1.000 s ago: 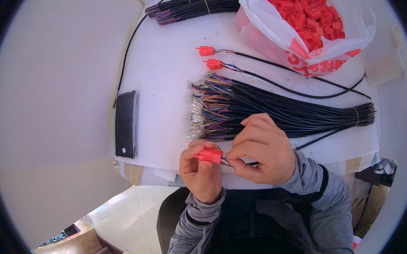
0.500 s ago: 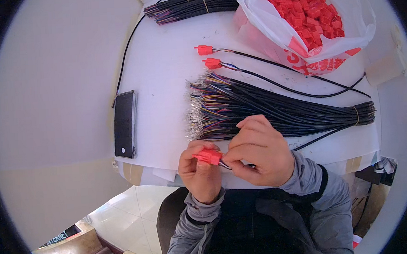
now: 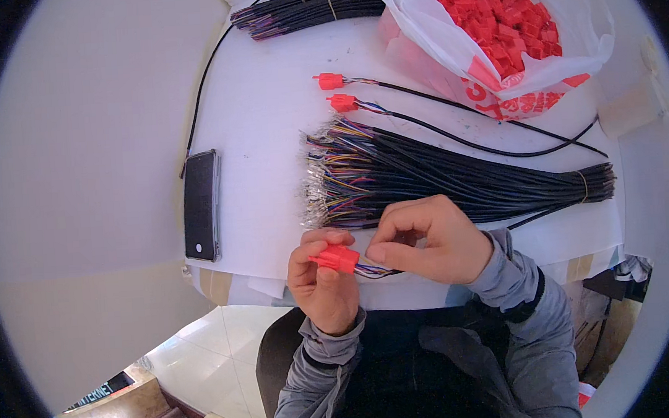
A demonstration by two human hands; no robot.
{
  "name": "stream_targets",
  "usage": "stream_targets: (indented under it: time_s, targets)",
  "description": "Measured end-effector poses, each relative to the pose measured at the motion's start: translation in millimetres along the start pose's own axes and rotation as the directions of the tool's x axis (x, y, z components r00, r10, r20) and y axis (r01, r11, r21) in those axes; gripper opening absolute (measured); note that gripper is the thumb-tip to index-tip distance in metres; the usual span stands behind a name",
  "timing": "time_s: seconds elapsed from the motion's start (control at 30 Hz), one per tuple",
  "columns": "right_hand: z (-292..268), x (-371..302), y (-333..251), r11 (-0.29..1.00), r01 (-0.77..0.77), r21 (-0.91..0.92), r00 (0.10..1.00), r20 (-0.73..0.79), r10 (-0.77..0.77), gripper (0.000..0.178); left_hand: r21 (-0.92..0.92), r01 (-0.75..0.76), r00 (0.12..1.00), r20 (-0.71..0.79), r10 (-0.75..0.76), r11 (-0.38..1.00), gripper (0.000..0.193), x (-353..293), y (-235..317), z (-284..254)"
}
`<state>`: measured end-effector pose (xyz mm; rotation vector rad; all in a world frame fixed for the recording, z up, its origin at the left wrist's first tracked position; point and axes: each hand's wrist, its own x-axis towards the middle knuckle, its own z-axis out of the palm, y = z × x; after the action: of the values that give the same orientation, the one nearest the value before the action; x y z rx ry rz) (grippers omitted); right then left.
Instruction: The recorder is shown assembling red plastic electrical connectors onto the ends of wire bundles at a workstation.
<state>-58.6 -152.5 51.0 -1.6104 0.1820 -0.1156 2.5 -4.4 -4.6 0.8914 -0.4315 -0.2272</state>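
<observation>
My left hand point(image 3: 326, 290) holds a red plastic connector housing point(image 3: 336, 259) between thumb and fingers, near the table's front edge. Thin coloured wires point(image 3: 370, 270) run out of its right end into a black cable that passes beneath my right hand point(image 3: 436, 241). The thumb and forefinger of that hand are pinched together just right of the housing, above the wires. Whatever lies between those fingertips is too small to make out. Right behind both hands spreads a bundle of black cables point(image 3: 454, 167), its stripped coloured wires with metal terminals fanned out at the left.
Two cables with red connectors point(image 3: 330, 80) lie beyond the bundle. A white plastic bag point(image 3: 425, 58) full of red housings point(image 3: 503, 26) stands at the back right. Another cable bundle point(image 3: 315, 9) lies at the far edge, and a phone point(image 3: 202, 205) at the left.
My right hand's fingertips have come up off the wires behind the housing, uncovering more of them. My left hand still holds the housing, shifted slightly left in view.
</observation>
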Motion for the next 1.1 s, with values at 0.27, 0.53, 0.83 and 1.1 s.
stream_targets:
  time_s: [0.27,0.53,0.83,1.1]
  targets:
    - [7.6,0.9,4.2,0.987,-0.072,0.143,0.997,0.023,0.069,0.01,0.057,-0.034,0.999,-0.018,0.035,0.998,0.033,2.2,0.8,6.0]
    - [10.3,-0.1,8.0,0.964,-0.067,0.259,0.996,-0.045,0.081,0.013,0.0,-0.031,0.999,0.024,0.031,1.0,0.031,1.8,-0.7,2.9]
    - [12.2,1.4,-0.3,0.89,-0.114,0.441,0.993,0.017,0.119,0.026,-0.061,0.021,0.999,0.052,-0.018,0.998,0.029,0.2,1.3,4.0]
    - [14.8,-1.9,-3.5,0.939,-0.079,0.334,0.994,-0.048,0.1,0.018,-0.06,0.045,0.998,0.043,-0.042,0.997,0.029,-1.5,3.0,4.1]
